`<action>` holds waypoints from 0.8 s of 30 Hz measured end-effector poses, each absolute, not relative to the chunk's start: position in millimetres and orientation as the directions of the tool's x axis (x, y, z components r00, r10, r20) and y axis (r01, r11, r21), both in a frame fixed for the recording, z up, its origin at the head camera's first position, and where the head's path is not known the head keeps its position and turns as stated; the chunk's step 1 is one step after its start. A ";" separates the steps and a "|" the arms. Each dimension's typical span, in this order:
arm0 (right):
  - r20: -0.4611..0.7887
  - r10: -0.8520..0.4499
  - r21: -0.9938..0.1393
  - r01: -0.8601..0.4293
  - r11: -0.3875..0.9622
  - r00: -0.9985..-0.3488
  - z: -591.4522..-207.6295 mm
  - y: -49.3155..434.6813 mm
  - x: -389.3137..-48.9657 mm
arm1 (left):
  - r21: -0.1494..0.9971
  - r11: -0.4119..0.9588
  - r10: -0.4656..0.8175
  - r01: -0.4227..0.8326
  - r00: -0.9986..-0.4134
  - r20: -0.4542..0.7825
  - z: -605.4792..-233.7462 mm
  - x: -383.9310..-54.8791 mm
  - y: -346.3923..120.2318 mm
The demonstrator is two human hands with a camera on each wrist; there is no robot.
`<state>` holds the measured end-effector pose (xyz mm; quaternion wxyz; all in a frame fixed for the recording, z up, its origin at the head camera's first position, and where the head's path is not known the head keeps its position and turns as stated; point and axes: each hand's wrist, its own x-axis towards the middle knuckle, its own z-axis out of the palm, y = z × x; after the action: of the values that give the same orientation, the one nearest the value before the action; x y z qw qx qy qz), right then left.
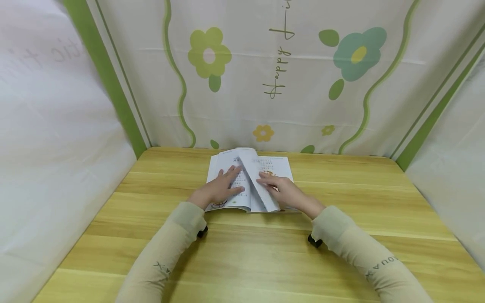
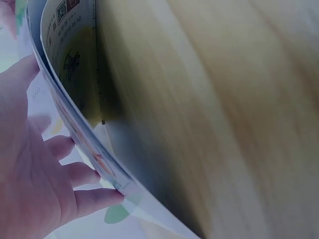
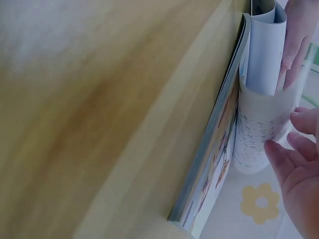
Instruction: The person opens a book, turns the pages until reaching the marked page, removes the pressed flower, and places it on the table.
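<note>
A printed book (image 1: pixel 282 163) lies spread on the wooden table, with one page (image 1: pixel 251 168) lifted and curling over near the middle. My left hand (image 1: pixel 219 188) rests on the left-hand pages, its fingers spread. On the other side, my right hand (image 1: pixel 282 188) touches the raised page with its fingertips, fingers loosely bent. In the left wrist view, the fingers of the left hand (image 2: pixel 40 169) reach over the bowed pages (image 2: pixel 107 154). The right wrist view has the curled page (image 3: pixel 266 55) beside the right hand (image 3: pixel 301 169), above the thick right half of the book (image 3: pixel 212 169).
The wooden table (image 1: pixel 250 256) extends around the book. A white curtain (image 1: pixel 246 105) with printed flowers hangs just behind the table's far edge. White fabric walls (image 1: pixel 57 139) flank both sides. Dark wrist mounts (image 1: pixel 315 241) show beneath the sleeves.
</note>
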<state>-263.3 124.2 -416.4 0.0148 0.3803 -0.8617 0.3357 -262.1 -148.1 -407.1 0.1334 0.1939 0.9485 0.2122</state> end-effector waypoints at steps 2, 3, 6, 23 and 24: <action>0.273 -0.646 -0.574 -0.660 0.485 -0.713 -416.6 123.9 -263.0 | 0.467 0.829 0.422 0.307 -0.892 -0.161 -408.5 -262.5 -147.9; 0.268 -0.648 -0.575 -0.658 0.486 -0.713 -416.7 123.6 -263.0 | 0.474 0.826 0.420 0.304 -0.894 -0.158 -408.7 -262.5 -147.8; 0.237 -0.661 -0.573 -0.652 0.497 -0.712 -415.0 121.3 -262.2 | 0.483 0.824 0.412 0.296 -0.898 -0.154 -408.6 -262.1 -147.0; 0.175 -0.737 -0.531 -0.692 0.488 -0.653 -407.8 95.8 -256.9 | 0.480 0.818 0.418 0.317 -0.901 -0.117 -407.5 -259.9 -139.0; 0.168 -0.745 -0.527 -0.698 0.485 -0.645 -407.8 95.0 -256.6 | 0.474 0.821 0.417 0.319 -0.902 -0.115 -407.8 -259.8 -139.0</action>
<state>-256.6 95.0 -407.8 -0.0414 0.4192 -0.8607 0.2858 -259.8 -139.0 -407.8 0.1070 0.1941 0.9481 0.2278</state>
